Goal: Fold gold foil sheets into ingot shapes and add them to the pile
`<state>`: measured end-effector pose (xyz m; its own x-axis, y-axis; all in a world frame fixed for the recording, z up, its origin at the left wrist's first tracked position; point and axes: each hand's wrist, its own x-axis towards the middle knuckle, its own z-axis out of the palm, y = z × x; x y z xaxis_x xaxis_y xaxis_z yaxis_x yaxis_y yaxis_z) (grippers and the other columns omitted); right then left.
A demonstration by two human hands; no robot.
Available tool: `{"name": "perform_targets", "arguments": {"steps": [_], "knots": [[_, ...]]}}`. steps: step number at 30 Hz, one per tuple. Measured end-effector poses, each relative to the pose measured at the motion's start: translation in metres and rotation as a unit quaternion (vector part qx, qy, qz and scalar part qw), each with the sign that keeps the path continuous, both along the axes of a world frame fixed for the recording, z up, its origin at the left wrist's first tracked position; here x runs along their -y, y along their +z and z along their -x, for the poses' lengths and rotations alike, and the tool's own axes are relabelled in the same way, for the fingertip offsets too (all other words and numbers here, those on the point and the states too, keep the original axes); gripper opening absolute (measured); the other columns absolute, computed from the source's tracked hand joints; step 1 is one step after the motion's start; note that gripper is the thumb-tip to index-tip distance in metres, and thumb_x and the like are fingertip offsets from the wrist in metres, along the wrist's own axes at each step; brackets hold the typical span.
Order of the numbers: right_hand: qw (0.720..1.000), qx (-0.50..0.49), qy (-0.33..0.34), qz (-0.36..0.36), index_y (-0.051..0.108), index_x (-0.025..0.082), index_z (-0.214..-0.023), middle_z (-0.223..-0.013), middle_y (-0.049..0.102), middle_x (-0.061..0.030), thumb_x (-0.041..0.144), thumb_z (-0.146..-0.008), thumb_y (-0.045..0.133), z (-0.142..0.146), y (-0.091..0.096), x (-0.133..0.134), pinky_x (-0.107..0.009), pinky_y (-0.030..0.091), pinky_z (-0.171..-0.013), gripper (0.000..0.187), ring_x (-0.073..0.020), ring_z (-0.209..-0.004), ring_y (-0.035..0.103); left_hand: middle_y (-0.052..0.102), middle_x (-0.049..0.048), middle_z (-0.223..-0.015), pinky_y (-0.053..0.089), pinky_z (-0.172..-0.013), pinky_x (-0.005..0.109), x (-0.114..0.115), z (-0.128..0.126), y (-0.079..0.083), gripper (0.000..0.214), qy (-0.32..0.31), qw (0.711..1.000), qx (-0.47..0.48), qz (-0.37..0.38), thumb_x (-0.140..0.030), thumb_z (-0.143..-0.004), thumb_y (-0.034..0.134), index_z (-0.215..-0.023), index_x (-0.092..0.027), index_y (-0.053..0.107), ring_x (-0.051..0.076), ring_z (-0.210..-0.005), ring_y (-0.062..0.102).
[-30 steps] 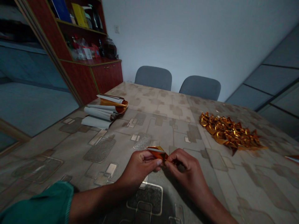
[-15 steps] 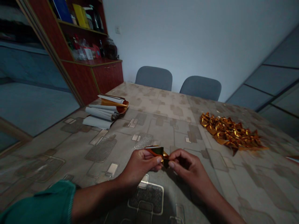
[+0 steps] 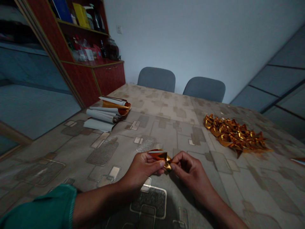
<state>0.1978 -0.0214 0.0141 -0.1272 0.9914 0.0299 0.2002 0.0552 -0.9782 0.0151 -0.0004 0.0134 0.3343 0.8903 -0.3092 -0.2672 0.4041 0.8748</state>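
Note:
A small piece of folded gold foil paper (image 3: 159, 155) is held just above the table, with a pale inner side showing along its upper edge. My left hand (image 3: 145, 165) pinches its left part between thumb and fingers. On the right end, my right hand (image 3: 188, 167) grips a corner with thumb and curled index finger. The fingers cover part of the folds. Off to the right lies a cluster of folded gold foil pieces (image 3: 238, 135). At the left sits a stack of loosely curled foil sheets (image 3: 102, 114), grey-white on one side and gold on the other.
A patterned cloth covers the table (image 3: 166, 124). Two grey chairs (image 3: 156, 79) stand at its far side against the wall. A red-brown cabinet (image 3: 107, 74) with loaded shelves is at the back left. Another foil sheet edge (image 3: 299, 160) shows at the far right.
The foil's right end has turned slightly between my fingers and now catches more light. Both hands keep their grip and have barely moved.

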Motion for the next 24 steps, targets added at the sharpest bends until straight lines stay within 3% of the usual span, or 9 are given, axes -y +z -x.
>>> {"name": "perform_targets", "arguments": {"steps": [9,14,19,24], "knots": [[0.989,-0.139,0.024,0.048,0.061,0.021,-0.088,-0.072,0.060,0.0021,0.047,-0.081,0.078,-0.001,0.007,-0.001,-0.026,0.042,-0.061,0.032,-0.0133,-0.065,0.054,0.076,0.0025,-0.076,0.052,-0.066,0.020,0.000,-0.003,-0.001,0.035,0.053,0.998,0.031,0.033,-0.037,-0.057,0.094,-0.080,-0.015,0.077,0.010,-0.064,0.066],[0.992,-0.118,0.007,0.037,0.059,0.020,-0.077,-0.067,0.057,0.0031,0.046,-0.082,0.078,0.001,0.002,0.000,-0.025,0.038,-0.055,0.033,-0.0113,-0.059,0.049,0.073,0.0030,-0.065,0.047,-0.059,0.019,0.000,-0.002,-0.001,0.029,0.015,1.000,0.005,-0.018,-0.033,-0.062,0.091,-0.078,-0.013,0.078,0.010,-0.059,0.061],[0.985,-0.162,0.015,0.063,0.061,0.023,-0.098,-0.081,0.064,0.0006,0.048,-0.076,0.083,0.003,0.001,-0.001,-0.028,0.046,-0.065,0.040,-0.0151,-0.071,0.060,0.072,0.0030,-0.067,0.046,-0.058,0.020,0.000,-0.003,-0.001,0.030,0.015,0.999,0.015,-0.025,-0.034,-0.065,0.090,-0.082,-0.013,0.079,0.010,-0.059,0.059],[0.985,-0.148,0.029,0.084,0.058,0.022,-0.088,-0.076,0.063,0.0018,0.051,-0.072,0.084,0.009,-0.003,0.000,-0.025,0.045,-0.060,0.042,-0.0134,-0.065,0.058,0.072,0.0034,-0.069,0.047,-0.062,0.021,0.004,-0.004,-0.001,0.029,0.013,0.999,0.026,-0.021,-0.034,-0.066,0.090,-0.082,-0.013,0.078,0.012,-0.062,0.060]]}}
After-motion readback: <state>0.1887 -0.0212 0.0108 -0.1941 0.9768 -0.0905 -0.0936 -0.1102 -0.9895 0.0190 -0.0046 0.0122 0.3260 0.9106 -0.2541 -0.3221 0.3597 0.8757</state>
